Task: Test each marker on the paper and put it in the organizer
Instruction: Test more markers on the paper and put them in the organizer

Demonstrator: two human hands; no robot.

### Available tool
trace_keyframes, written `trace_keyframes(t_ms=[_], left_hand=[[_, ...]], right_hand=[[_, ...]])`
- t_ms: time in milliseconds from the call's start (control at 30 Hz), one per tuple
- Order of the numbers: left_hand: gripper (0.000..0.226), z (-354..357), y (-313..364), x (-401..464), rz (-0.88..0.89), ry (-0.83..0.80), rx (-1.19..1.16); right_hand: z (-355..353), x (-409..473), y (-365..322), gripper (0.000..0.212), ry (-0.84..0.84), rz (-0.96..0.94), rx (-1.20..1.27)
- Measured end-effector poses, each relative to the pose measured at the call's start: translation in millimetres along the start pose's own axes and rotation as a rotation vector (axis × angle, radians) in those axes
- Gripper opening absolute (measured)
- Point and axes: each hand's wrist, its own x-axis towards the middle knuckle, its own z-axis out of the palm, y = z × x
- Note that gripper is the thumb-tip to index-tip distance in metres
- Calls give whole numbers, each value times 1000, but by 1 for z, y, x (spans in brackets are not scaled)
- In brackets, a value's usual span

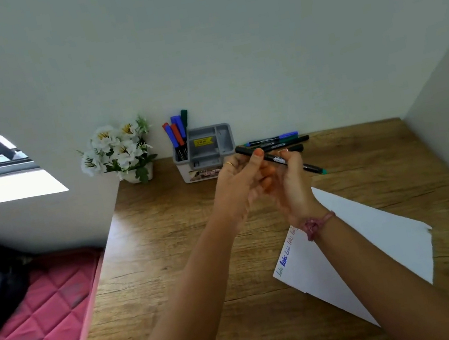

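above the desk [174, 268], both hands' fingers [256, 154] grip a marker [275, 159], tip down-right.

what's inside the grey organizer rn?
The organizer holds several capped markers standing in its left compartment: blue, red and a dark green one. The other compartments look empty apart from a yellow label; the compartment floors are hidden by the walls.

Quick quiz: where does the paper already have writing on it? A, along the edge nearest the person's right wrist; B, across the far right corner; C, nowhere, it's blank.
A: the paper shows blue and reddish handwritten words along its left edge, just beside the wrist of the right hand; the rest looks unmarked.
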Motion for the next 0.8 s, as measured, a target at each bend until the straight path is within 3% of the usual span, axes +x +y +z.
trace_keyframes(t_ms=[100,200,367,500,633,800], left_hand=[[20,2,2,15,31,105,9],[16,-5,24,41,177,231,93],[22,-24,67,91,468,452,533],[25,-29,75,121,597,498,825],[26,-27,69,138,601,496,1026],[25,-37,58,159,464,403,1213]], right_hand=[[-3,8,-2,60,-44,50,-125],[-15,18,-7,38,129,59,-234],[-65,18,5,18,308,-47,-435],[-89,18,12,12,351,-58,-462],[-99,19,17,8,340,-47,-498],[-103,26,19,7,294,-47,-560]])
